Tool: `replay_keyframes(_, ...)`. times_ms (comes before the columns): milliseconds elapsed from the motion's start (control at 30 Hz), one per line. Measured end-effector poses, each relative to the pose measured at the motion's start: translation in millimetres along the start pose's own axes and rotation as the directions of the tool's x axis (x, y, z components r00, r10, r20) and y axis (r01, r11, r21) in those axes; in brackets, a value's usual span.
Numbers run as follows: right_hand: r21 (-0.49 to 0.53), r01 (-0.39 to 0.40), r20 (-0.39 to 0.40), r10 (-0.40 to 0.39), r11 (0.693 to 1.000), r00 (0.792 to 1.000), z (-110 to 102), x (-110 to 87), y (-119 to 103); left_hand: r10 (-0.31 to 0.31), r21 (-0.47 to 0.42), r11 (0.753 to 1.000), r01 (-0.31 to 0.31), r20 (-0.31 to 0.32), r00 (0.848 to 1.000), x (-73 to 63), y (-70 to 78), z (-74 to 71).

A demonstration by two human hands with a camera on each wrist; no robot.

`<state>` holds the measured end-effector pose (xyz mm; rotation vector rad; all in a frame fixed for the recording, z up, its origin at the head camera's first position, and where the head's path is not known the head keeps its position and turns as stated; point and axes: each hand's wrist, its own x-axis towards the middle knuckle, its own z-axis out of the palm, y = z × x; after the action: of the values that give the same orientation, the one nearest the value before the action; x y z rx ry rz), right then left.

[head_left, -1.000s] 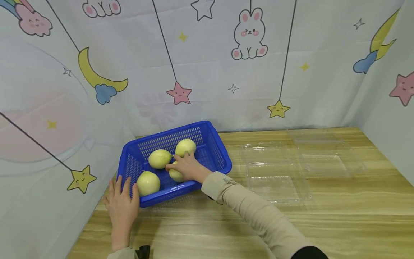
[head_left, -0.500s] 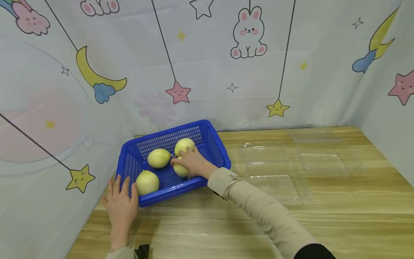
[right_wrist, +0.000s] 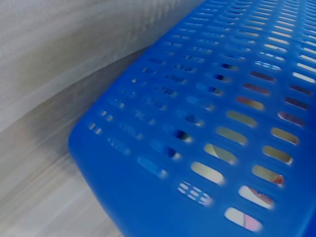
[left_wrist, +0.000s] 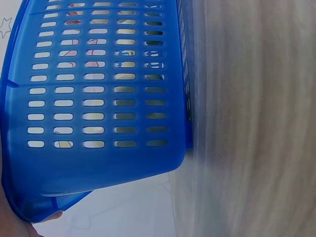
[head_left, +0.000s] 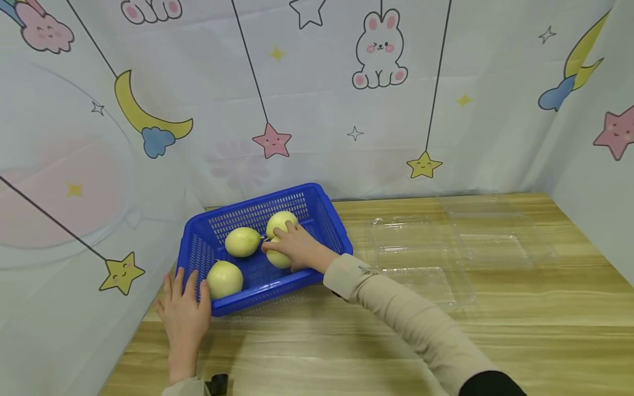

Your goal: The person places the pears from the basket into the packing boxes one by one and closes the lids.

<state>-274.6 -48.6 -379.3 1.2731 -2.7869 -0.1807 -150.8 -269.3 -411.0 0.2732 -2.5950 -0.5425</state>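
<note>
A blue plastic basket [head_left: 262, 300] with slotted walls holds several pale yellow-green pears. My right hand [head_left: 299, 247] reaches over its near rim and grips one pear [head_left: 278, 258], which is partly covered by the fingers. Just behind that one lies another pear [head_left: 281, 221]; to its left is a pear [head_left: 242, 242] with its stem pointing right. A further pear [head_left: 225, 279] sits in the near left corner. My left hand [head_left: 185, 311] rests against the basket's left near corner, fingers extended. The right wrist view shows the slotted basket wall [right_wrist: 163, 197], without the hand.
Two clear plastic containers stand right of the basket, a nearer container [head_left: 421, 275] and a farther container [head_left: 495, 242]. Behind the wooden table [head_left: 346, 352] hangs a white printed curtain [head_left: 317, 110], which also runs along the left and right sides.
My right hand has shifted slightly right and back inside the basket, and the pear under it has moved the same way. My left hand stays at the basket's corner.
</note>
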Motion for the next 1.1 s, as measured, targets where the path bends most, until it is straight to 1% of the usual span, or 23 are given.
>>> replay_keyframes(233,-0.014,0.021,0.002,-0.021,1.0,1.0,-9.8,-5.8,0.8,0.008,-0.004,1.0,-0.009,-0.017,1.0,0.5,-0.9,0.4)
replay_keyframes(467,-0.032,0.05,-0.04,-0.051,0.998,0.998,-14.4,-14.0,6.6,0.015,0.001,1.0,-0.015,-0.02,1.0,-0.2,-1.1,0.7)
replay_keyframes(700,0.023,0.06,-0.085,-0.058,0.998,0.995,-22.5,-25.9,12.1,0.01,0.005,1.0,-0.01,-0.021,1.0,-0.4,-0.9,0.8)
replay_keyframes(900,-0.007,0.07,-0.107,-0.07,0.998,0.992,-28.3,-35.5,16.0,0.011,0.002,1.0,-0.011,-0.027,1.0,-0.2,-1.6,1.2)
replay_keyframes(1100,0.019,0.075,-0.141,-0.072,0.997,0.987,-32.5,-43.0,21.9,0.007,0.002,1.0,-0.007,-0.023,1.0,-0.2,-2.1,1.4)
